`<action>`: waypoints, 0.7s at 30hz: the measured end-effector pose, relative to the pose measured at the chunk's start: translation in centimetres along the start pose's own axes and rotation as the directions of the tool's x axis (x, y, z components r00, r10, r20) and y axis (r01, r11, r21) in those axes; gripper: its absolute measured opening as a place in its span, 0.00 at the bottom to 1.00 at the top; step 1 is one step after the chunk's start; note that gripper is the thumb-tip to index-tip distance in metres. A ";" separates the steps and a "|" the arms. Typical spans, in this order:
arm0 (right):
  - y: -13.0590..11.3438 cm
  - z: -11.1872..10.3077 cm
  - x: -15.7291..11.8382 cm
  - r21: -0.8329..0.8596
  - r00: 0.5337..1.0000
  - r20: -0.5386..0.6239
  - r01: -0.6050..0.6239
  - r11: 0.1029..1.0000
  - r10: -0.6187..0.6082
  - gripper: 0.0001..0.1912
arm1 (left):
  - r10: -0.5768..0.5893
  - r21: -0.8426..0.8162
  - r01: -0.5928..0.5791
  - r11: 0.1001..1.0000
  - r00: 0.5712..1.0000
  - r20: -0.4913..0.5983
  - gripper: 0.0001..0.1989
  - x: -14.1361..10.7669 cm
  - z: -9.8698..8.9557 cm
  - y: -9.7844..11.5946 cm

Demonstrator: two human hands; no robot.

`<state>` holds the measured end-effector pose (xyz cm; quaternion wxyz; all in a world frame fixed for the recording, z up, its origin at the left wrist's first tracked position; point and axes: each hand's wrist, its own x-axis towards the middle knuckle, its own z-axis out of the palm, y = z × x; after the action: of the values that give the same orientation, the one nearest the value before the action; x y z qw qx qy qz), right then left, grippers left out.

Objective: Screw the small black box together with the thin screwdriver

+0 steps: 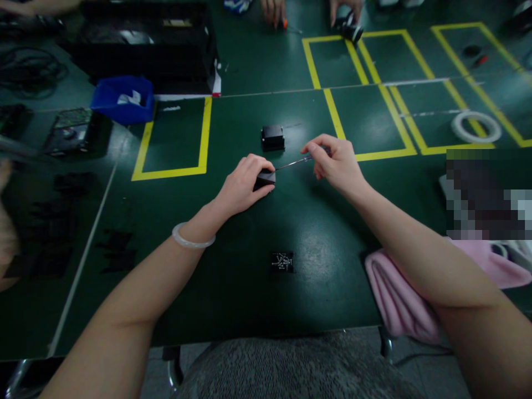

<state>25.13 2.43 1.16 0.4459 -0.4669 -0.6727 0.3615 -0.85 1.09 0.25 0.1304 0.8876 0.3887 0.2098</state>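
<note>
Black block (269,178) is clasped in the left hand (245,184), fingers over its far side and thumb along its near side, at the green counter (233,277). Just right of the block, the right hand (332,160) is closed around a screwdriver (293,163), whose shaft points left at the block's end; whether the tip touches is too small to tell. The hands are apart, the shaft between them. Near the block, on its far side, stands a black box-shaped part (272,137). On its near side lies a pile of screws (282,261). Farther out, a pink cloth (399,293) lies right and nearer, a white ring (460,126) well right and beyond, and a blue bin (120,113) well left and beyond.
</note>
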 end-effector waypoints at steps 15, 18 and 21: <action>0.0 -0.1 -0.1 0.001 1.000 0.004 0.013 1.000 -0.013 0.19 | 0.006 -0.011 -0.006 1.000 1.000 0.003 0.15 0.0 -0.1 0.1; 0.0 -0.1 0.0 -0.010 1.000 0.004 0.031 0.999 -0.031 0.13 | 0.007 -0.009 -0.007 1.000 1.000 0.003 0.15 0.0 -0.1 0.1; 0.0 -0.1 0.0 -0.012 0.998 -0.006 0.056 0.998 -0.056 0.09 | 0.015 -0.004 -0.015 1.000 1.000 -0.006 0.14 0.0 -0.1 0.1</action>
<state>25.20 2.45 1.16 0.4552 -0.4515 -0.6863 0.3434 -0.81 1.05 0.40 0.1293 0.8896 0.3822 0.2143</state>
